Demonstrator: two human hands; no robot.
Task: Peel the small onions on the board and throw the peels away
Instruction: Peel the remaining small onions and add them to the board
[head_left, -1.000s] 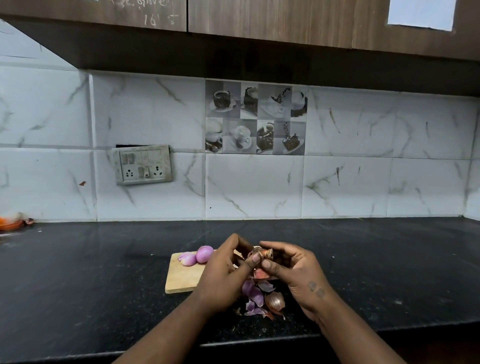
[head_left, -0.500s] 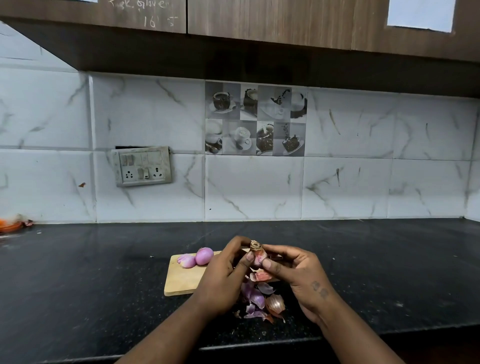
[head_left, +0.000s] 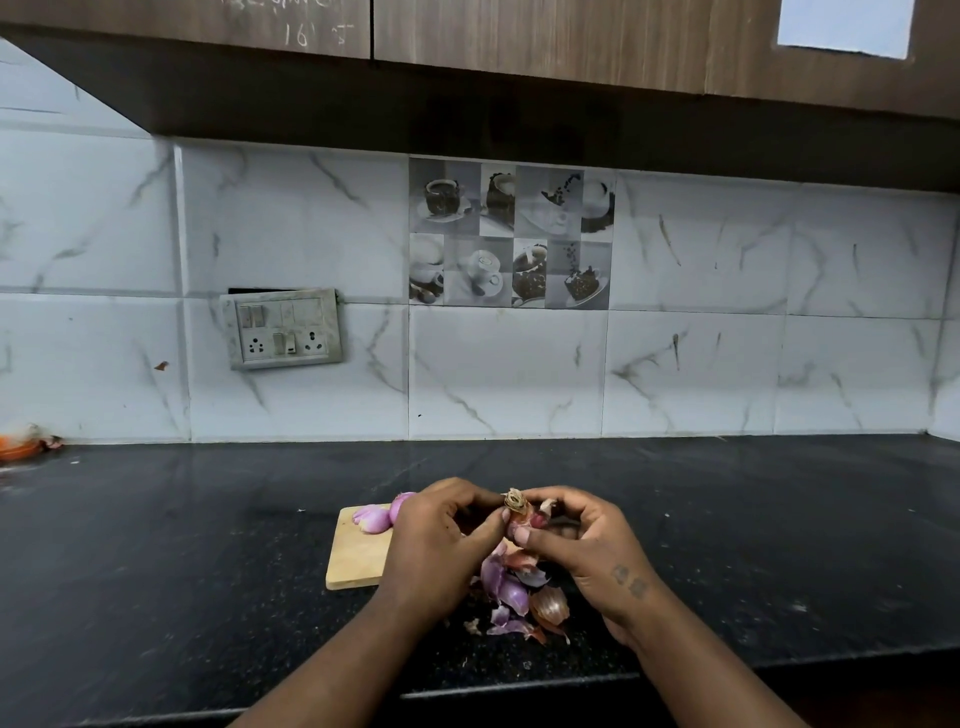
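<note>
Two peeled onions (head_left: 373, 518) sit on the board (head_left: 356, 561) left of centre, the left hand (head_left: 436, 540) and right hand (head_left: 589, 548) pinch a half-skinned onion (head_left: 521, 514) in curled fingers (head_left: 485, 527) mid-frame, and the peels (head_left: 519, 597) heaped below on the worktop (head_left: 156, 545) are not yet binned.

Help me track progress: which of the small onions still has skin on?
The onion pinched between the left hand and right hand, capped with dry brown skin. The two peeled onions on the board are bare, glossy pink-purple.
</note>
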